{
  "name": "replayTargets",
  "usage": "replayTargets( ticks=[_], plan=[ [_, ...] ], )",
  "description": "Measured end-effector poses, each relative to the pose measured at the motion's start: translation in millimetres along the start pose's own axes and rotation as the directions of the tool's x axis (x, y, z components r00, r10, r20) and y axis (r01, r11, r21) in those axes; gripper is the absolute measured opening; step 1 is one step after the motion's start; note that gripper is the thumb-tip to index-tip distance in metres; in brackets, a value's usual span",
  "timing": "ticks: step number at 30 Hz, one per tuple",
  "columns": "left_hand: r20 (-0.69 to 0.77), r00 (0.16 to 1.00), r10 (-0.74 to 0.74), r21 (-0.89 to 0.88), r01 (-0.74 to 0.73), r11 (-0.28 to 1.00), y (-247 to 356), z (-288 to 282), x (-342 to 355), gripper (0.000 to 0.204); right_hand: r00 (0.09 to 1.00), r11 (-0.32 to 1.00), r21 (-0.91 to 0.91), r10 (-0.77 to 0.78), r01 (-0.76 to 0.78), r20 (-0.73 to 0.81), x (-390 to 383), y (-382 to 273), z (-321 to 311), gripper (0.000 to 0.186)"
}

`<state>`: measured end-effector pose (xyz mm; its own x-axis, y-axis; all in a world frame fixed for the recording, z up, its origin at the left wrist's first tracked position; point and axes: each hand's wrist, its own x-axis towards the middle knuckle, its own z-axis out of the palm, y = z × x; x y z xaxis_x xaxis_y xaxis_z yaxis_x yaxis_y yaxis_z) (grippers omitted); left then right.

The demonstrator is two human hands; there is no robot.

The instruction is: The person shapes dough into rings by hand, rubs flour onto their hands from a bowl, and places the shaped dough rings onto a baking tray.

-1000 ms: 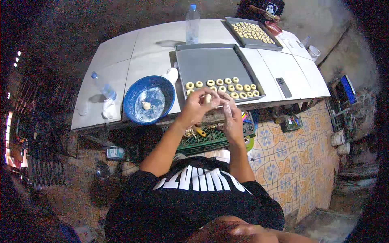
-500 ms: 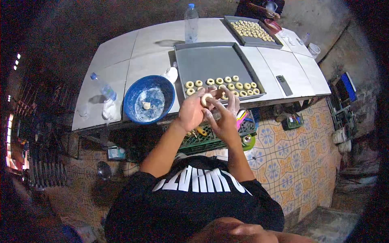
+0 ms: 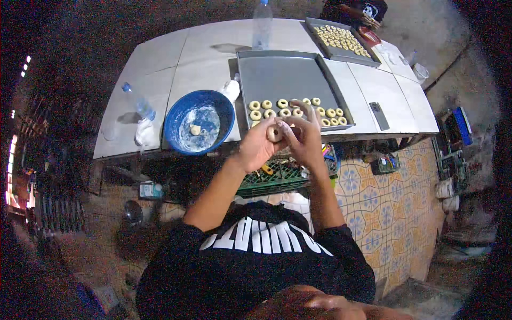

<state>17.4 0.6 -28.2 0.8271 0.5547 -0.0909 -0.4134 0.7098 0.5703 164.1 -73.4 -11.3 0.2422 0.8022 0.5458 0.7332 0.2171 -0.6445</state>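
Between my two hands, just over the near edge of the tray, is a small pale dough ring (image 3: 274, 134). My left hand (image 3: 257, 146) cups it from the left, its fingers curled around it. The thumb and fingertips of my right hand (image 3: 305, 140) press on it from the right, while other fingers stretch up over the tray. Below them the grey metal baking tray (image 3: 282, 74) carries rows of similar dough rings (image 3: 282, 103) along its near side; my hands hide some of these. Left of my hands stands a blue bowl (image 3: 173, 127) dusted with flour, with a dough lump (image 3: 196, 129) inside.
Plastic bottles stand at the far edge (image 3: 262, 32) and left side (image 3: 143, 108) of the white-topped table (image 3: 154, 50). A phone (image 3: 380, 116) lies right of the tray. Beyond it are a second filled tray (image 3: 341, 52) and another person (image 3: 354, 12). Under the table is a green crate (image 3: 266, 181).
My hands have drawn closer together and slightly lower with the dough ring, and my right fingers now sit nearer to it. The view has shifted a little.
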Motion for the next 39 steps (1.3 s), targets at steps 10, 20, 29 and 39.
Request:
replayTargets(
  ticks=[10, 20, 29, 39],
  plan=[
    [-0.084, 0.995, 0.053, -0.025, -0.056, 0.998, -3.4, -2.1, 9.9, 0.047, 0.991, 0.969, -0.207, -0.127, 0.134, 0.046, -14.8, -9.7, -2.9, 0.025],
    [0.030, 0.991, 0.127, 0.037, -0.128, 0.991, -11.4, -9.9, 20.8, 0.043, 0.986, 0.939, -0.305, -0.134, 0.159, 0.101, 0.4, 2.2, -8.0, 0.024],
    [-0.153, 0.987, -0.058, -0.054, 0.050, 0.997, 2.0, 16.0, 19.2, 0.039, 0.924, 0.945, -0.168, -0.218, 0.280, 0.313, 12.4, 2.4, -24.8, 0.035],
    [-0.120, 0.990, -0.079, -0.120, 0.065, 0.991, 3.4, -16.8, 24.3, 0.028, 0.917, 0.910, -0.246, -0.251, 0.333, 0.311, 19.1, -17.5, -23.5, 0.033]
  ],
)
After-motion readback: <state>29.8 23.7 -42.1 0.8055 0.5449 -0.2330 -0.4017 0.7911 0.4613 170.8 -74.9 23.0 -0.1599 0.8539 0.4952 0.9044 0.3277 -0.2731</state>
